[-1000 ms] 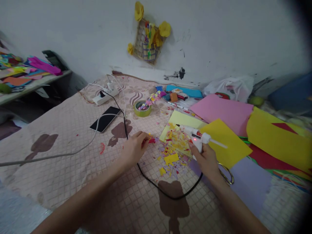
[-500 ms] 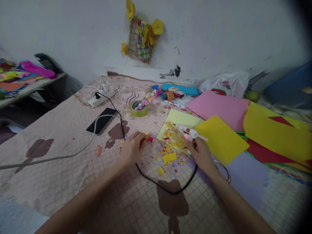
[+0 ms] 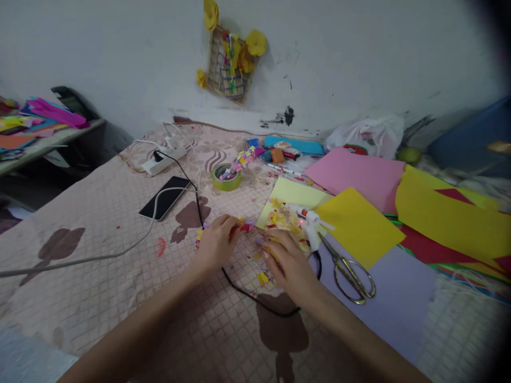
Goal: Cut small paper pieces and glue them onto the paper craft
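My left hand (image 3: 217,242) is closed around a narrow strip decorated with small paper flowers (image 3: 198,239). Its red and purple end (image 3: 247,227) sticks out to the right of the fingers, and most of it is hidden by the hand. My right hand (image 3: 289,263) is over a heap of small yellow, red and purple paper scraps (image 3: 264,277), its fingers apart and reaching down among them. Just beyond that hand, a white glue gun (image 3: 311,234) with a small red light rests on pale yellow paper (image 3: 295,192). Its black cord (image 3: 259,304) loops below both hands.
Gold-handled scissors (image 3: 351,276) lie on a purple sheet (image 3: 399,298) at right, near yellow (image 3: 355,226) and pink sheets (image 3: 359,178). A tape roll (image 3: 226,181) supports another flowered strip (image 3: 241,159). Further left are a phone (image 3: 165,198) and a power strip (image 3: 163,160).
My right hand has let go of the glue gun and moved left to the paper scraps. The scissors are now uncovered. My left hand stays in place with the strip.
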Available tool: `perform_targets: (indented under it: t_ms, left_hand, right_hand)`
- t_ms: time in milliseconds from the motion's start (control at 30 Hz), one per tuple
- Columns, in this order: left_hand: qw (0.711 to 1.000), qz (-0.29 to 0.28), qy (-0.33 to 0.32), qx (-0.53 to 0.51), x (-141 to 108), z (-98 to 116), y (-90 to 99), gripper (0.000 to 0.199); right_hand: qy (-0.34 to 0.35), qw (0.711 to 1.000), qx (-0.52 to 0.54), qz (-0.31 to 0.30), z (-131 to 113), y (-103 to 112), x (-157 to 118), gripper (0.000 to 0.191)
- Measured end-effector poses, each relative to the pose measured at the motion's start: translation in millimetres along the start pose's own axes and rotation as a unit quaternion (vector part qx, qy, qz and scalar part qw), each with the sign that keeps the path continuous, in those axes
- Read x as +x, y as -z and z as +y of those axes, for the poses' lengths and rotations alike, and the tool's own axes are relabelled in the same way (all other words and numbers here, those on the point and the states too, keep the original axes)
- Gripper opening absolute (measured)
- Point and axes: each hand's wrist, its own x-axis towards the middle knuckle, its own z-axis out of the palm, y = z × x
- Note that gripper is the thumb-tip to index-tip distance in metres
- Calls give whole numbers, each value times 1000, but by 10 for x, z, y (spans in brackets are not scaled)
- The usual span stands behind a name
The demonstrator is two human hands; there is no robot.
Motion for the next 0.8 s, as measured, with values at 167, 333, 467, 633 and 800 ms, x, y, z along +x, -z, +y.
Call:
perform_targets:
  t_ms: [167, 333, 467, 633, 800]
  left_hand:
    - [1000, -2, -2, 7, -10, 1, -33, 12]
    - [1000, 4, -6, 31, -5, 2, -68, 11]
    - [998, 7, -19, 59, -8, 31, -88, 13]
    - [993, 5, -32, 114, -38, 72, -93, 18]
    - [992, 2, -42, 121, -51, 62, -115, 19]
  right_hand:
    - [7, 997, -74, -34, 98, -176, 241, 24]
    - [1, 997, -61, -45, 159, -255, 286, 22]
    - [-4, 999, -37, -40, 156, -272, 282, 22]
    - [-2, 999, -29, -40, 155, -267, 279, 21]
    - [-2, 999, -20, -41, 153, -260, 280, 22]
